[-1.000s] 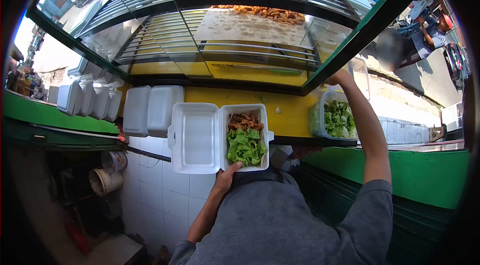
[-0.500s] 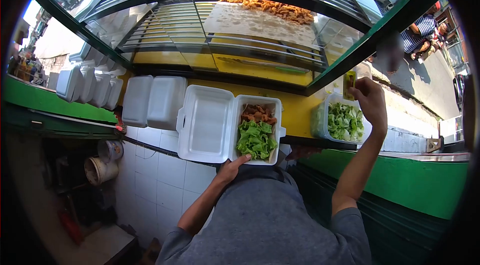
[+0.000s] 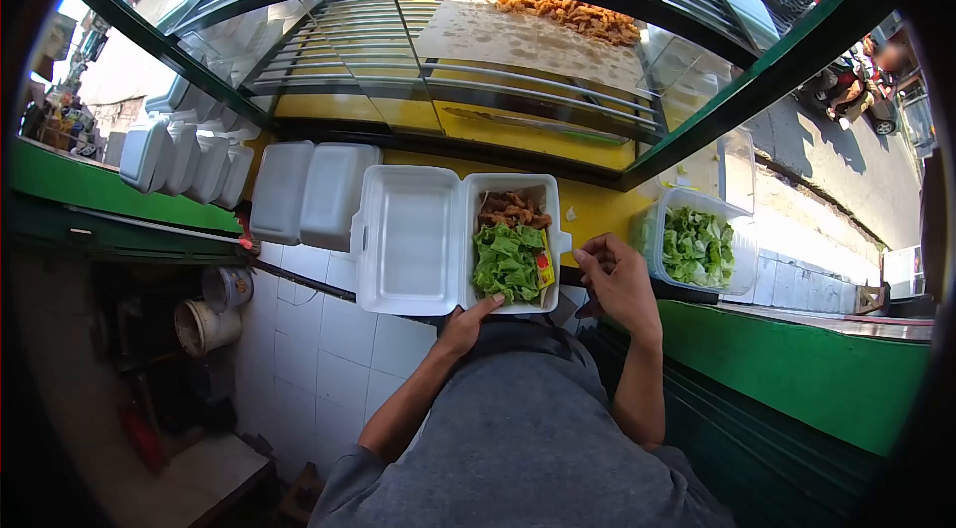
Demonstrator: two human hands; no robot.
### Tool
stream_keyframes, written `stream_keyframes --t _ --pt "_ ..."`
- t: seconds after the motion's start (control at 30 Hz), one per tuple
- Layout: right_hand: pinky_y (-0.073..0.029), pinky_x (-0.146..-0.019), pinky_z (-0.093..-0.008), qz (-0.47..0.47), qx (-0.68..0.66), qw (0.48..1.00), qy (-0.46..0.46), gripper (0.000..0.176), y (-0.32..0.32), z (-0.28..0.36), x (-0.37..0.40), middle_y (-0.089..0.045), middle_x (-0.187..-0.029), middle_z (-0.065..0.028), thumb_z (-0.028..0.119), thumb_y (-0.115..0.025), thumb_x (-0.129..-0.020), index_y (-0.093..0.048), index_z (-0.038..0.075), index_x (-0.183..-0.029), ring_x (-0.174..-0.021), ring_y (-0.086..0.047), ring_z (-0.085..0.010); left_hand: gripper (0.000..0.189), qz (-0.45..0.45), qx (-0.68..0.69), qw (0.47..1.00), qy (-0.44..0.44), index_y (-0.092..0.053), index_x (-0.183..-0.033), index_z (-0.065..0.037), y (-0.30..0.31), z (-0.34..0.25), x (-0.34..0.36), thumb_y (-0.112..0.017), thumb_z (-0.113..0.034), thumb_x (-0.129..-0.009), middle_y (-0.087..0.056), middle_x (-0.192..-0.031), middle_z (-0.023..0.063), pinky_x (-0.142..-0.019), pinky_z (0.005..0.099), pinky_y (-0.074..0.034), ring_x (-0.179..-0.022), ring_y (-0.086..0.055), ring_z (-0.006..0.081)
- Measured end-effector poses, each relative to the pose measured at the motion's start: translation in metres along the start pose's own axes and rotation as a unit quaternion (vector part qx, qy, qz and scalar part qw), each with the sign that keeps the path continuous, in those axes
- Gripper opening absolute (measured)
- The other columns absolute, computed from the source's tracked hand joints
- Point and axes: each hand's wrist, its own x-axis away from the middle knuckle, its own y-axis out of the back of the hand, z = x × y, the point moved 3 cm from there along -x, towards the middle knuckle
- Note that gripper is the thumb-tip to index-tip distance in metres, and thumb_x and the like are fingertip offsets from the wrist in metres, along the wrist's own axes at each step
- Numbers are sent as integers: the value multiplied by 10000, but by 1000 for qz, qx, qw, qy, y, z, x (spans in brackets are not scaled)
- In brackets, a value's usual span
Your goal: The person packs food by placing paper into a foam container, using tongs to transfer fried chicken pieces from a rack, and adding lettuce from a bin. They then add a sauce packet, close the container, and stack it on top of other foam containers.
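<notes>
A white foam takeaway box (image 3: 466,249) lies open before me, its lid folded out to the left. In its right half are browned fried pieces (image 3: 513,209), green lettuce (image 3: 506,261) and a yellow-and-red sachet (image 3: 545,267) along the right side. My left hand (image 3: 468,327) is closed on the front rim, thumb on top and the other fingers mostly hidden below. Just off the box's right edge, my right hand (image 3: 619,281) has loosely bent fingers and nothing visible in it. A clear plastic tub of chopped lettuce (image 3: 697,247) stands farther right.
Closed foam boxes (image 3: 339,194) stand to the left, with more stacked boxes (image 3: 184,154) beyond. A glass display case with a green frame (image 3: 737,90) rises ahead, holding a heap of fried pieces (image 3: 568,18). People are in the street at upper right.
My right hand has come left and down from above the lettuce tub to the box's side. The sachet it held now lies in the box. My left hand stays on the rim.
</notes>
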Motion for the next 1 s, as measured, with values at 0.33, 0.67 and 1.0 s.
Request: stream_keyframes --t 0.33,0.67,1.0 --pt "-499 -643 -228 42 -130 990 43 200 -34 -42 -27 -670 -892 -70 61 -631 -902 -572 -58 -1052 -762 -622 -85 425 7 -155 975 -158 -491 -1263 29 -13 -25 5 -619 -100 -879 -568 -1180 91 -981 305 -416 -1102 -543 179" --pt "-518 -738 -261 51 -155 987 14 186 -44 -49 -30 -678 -922 -79 40 -616 -905 -597 -49 -1068 -817 -627 -107 698 -57 -306 867 -389 -472 -1348 -61 -4 -53 12 -756 -315 -763 -352 -1403 201 -1072 453 -323 -1315 -356 338" --pt "-493 -635 -240 -12 -227 974 8 243 -42 -62 -36 -632 -828 -19 176 -589 -943 -648 -36 -1046 -703 -566 -81 676 -8 -533 760 -372 -542 -1333 -238 -30 -74 12 -765 -436 -726 -106 -1527 228 -1088 506 -316 -1393 -206 450"
